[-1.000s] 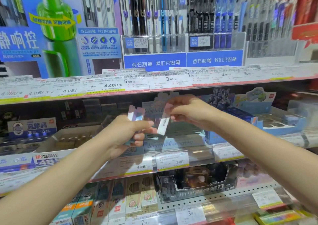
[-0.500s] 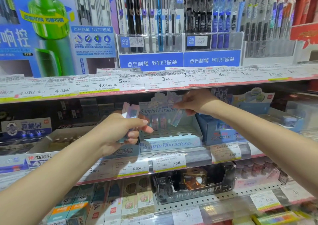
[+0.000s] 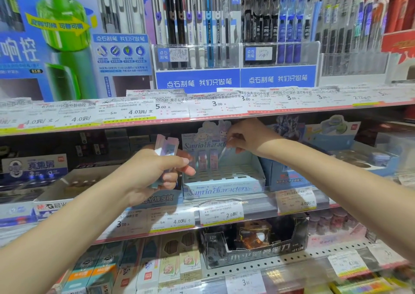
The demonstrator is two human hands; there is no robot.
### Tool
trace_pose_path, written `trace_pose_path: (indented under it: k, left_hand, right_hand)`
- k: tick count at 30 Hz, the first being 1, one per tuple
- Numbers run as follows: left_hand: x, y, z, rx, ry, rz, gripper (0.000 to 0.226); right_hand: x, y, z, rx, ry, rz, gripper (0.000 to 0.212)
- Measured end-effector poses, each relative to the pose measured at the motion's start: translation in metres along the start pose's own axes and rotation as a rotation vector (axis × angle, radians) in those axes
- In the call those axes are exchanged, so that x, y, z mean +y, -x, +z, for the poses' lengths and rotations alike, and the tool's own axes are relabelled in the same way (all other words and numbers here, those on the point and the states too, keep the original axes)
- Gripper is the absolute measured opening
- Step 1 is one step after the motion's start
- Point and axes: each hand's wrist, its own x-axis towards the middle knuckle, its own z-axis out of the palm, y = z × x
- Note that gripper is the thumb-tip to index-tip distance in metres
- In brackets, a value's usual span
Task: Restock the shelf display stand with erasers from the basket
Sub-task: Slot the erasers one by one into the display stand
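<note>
Printed "Sanrio Characters", the display stand [image 3: 221, 184] is seen on the shelf; one eraser [image 3: 223, 153] is pinched over it by the right hand [image 3: 249, 139], while at 9 o'clock several erasers [image 3: 166, 151] are clasped in the left hand [image 3: 155, 172].

Display stand [image 3: 221, 188]: pale blue, white script lettering. Erasers [image 3: 166, 146]: iridescent pastel pink-blue wrap. Shelf edge [image 3: 292, 111]: pink. Pen signs [image 3: 197, 81]: blue, white characters.
</note>
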Motion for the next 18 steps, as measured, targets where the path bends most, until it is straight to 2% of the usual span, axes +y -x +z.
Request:
trace_pose_path:
  k: [11,15,18]
  left_hand:
    - [-0.0016,0.0008,-0.0016,-0.017,-0.002,0.016,0.002]
    - [-0.0022,0.0014,-0.0015,-0.037,0.044,0.001,0.015]
    - [-0.002,0.0015,-0.0012,-0.046,0.086,-0.017,0.013]
  right_hand:
    - [0.0026,-0.0081,0.0014,-0.149,0.142,-0.019,0.017]
    - [-0.0035,-0.0092,0.0044,-0.147,0.238,-0.05,0.025]
    - [-0.0049,-0.0086,0.0109,-0.118,0.315,-0.081,0.029]
